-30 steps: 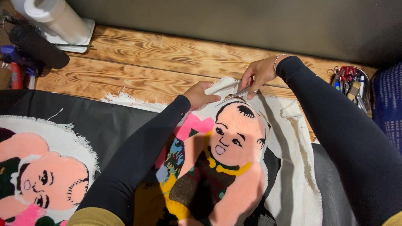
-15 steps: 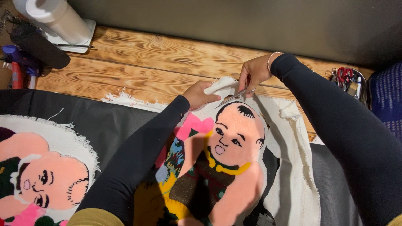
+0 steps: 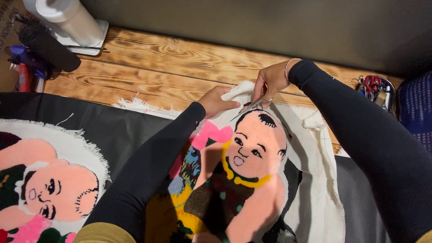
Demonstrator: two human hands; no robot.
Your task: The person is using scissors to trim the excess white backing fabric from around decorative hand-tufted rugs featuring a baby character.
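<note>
Right hand (image 3: pixel 270 82) grips small metal scissors (image 3: pixel 250 107), blades angled down-left, tips at the top edge of the tufted rug piece showing a peach-faced cartoon child with black hair (image 3: pixel 252 157). Left hand (image 3: pixel 216 101) is clenched on a fold of white backing cloth (image 3: pixel 237 91), pinching it up just left of the blades, touching the rug's upper edge. The rug sits directly below both hands, between the 2 black sleeves, with loose white cloth trailing off to the right of the right forearm. All of this rests on a scorched-grain wooden plank table (image 3: pixel 180 63) extending beyond the hands. Far left of the left arm: a 2nd tufted rug with a pink face on white fringed backing (image 3: pixel 49 180), lying on black fabric. Up-left of the hands: white paper roll on a stand (image 3: pixel 67 18), with a black cylindrical tool (image 3: pixel 47 45) beside it. Right of the right arm: a tin with red-handled tools (image 3: pixel 375 87).
</note>
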